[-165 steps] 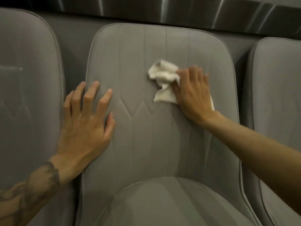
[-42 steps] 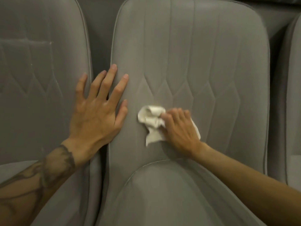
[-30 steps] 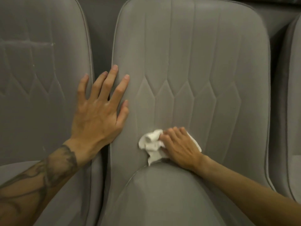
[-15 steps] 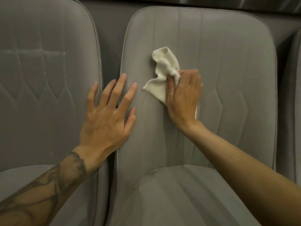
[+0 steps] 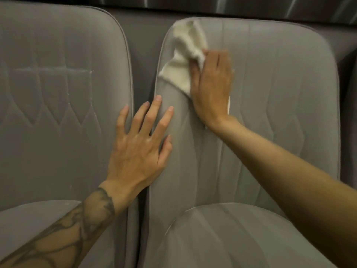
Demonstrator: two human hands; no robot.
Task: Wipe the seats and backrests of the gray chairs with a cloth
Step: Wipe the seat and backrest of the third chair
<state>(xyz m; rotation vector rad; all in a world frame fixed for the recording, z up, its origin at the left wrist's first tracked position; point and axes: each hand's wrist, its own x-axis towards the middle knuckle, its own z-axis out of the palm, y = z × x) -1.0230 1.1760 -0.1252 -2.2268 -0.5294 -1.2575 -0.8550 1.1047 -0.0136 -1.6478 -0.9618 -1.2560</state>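
Head view: my right hand [image 5: 211, 88] lies flat with its fingers pressed over a crumpled white cloth [image 5: 185, 55], pinning it against the backrest [image 5: 270, 93] of the gray chair in front of me rather than gripping it in a fist. The hand is a little blurred, so I cannot tell how the thumb sits. The cloth bunches out above and to the left of my fingers, reaching up to the top left corner of that backrest, and a thin sliver of it shows at the right edge of my palm.

My left hand [image 5: 139, 147] holds nothing; it is spread wide, fingers splayed, palm flat against the left edge of the same backrest. Its little finger reaches across the dark gap onto the edge of the neighbouring chair [image 5: 58, 113] on the left. The two hands are near each other but apart. My left forearm carries a dark tattoo [image 5: 81, 229].

Below the backrest I see the rounded front seat cushion [image 5: 231, 238], with my right forearm crossing above its right side. The left chair's backrest has stitched diamond seams and a few pale specks.
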